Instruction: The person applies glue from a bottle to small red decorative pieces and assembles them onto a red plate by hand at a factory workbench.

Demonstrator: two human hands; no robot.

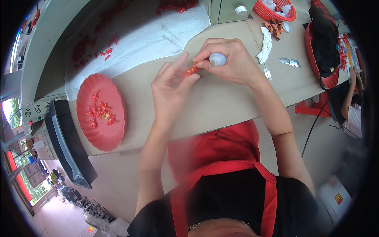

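Note:
My left hand is closed, its thumb and fingers pinching a small shiny red figure with touches of gold. Against the left fingertips, my right hand is closed around a small whitish squeeze bottle with a narrow nozzle. The right thumb and forefinger tips also touch the red figure's upper end. To the left of my hands, a scalloped red tray holds several similar red figures, some with gold parts. My fingers hide much of the held figure.
Behind my hands, more red pieces lie on a white sheet beneath a grey-green machine housing. Right of them are a crumpled white tissue, a metal blade-like strip, a red basket and a black bag. Another person's arm shows far right.

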